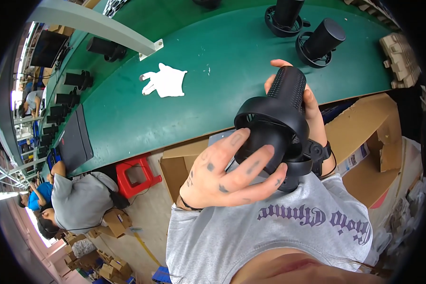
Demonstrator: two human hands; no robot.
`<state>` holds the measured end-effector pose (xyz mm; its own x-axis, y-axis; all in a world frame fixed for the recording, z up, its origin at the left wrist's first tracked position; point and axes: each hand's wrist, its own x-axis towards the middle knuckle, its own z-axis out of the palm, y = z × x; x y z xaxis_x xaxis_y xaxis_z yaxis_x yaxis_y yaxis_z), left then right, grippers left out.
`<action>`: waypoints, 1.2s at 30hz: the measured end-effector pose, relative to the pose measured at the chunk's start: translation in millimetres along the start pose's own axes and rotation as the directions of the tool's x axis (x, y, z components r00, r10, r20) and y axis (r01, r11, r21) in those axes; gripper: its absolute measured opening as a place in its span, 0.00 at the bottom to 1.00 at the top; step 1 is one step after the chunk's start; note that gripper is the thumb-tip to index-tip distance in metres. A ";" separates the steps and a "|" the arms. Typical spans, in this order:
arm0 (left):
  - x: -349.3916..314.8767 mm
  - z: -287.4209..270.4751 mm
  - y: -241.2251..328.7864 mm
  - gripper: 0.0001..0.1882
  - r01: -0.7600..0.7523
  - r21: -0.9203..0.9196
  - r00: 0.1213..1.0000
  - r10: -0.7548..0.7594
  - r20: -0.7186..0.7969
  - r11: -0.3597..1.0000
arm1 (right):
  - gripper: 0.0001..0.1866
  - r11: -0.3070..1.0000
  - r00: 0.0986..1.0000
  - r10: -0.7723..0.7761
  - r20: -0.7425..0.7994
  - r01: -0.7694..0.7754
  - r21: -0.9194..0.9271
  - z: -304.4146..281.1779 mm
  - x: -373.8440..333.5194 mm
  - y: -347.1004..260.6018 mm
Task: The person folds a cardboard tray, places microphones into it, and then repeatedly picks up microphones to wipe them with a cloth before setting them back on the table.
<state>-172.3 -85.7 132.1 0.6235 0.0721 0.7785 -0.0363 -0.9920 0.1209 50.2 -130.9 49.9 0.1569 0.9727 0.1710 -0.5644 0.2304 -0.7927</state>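
While both hands close around it, a black fan-like device with a round cage base and a perforated cylinder body sits just right of the picture's centre, held up in front of the person's grey shirt. The left hand, at about seven o'clock from the device, spreads its fingers over the rim of the cage, gripping it from the near side. The right hand, at about two o'clock, wraps the cylinder from behind, thumb tip showing above its top. Beyond the hands curves a green workbench. On it, toward ten o'clock from the device, lies a white glove, well apart from it. Two more black devices of the same kind stand on the bench toward twelve o'clock. Below the bench edge, at eight o'clock, a red stool stands on the floor just beside an open cardboard box. Further at eight o'clock a person in a grey top bends low.
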 end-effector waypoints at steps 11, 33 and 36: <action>8.9 -14.2 3.7 0.16 -0.189 -0.021 0.969 0.190 0.155 0.982 | 0.53 0.997 0.997 0.071 0.026 -0.071 -0.005 17.5 -3.9 -3.6; -2.4 -4.1 -1.0 0.28 0.147 -0.085 0.989 -0.145 0.032 0.985 | 0.49 0.966 0.989 -0.138 -0.043 0.144 0.216 -1.3 -6.1 5.3; -1.3 -2.6 -7.2 0.27 0.074 -0.086 0.997 -0.071 0.039 0.994 | 0.48 0.954 0.983 -0.178 -0.033 0.181 0.239 -8.7 -5.5 10.9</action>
<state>-174.9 -78.4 131.9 0.6542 0.1383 0.7436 -0.0570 -0.9713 0.2308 50.2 -134.0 35.2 0.2818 0.9145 0.2903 -0.7034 0.4026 -0.5857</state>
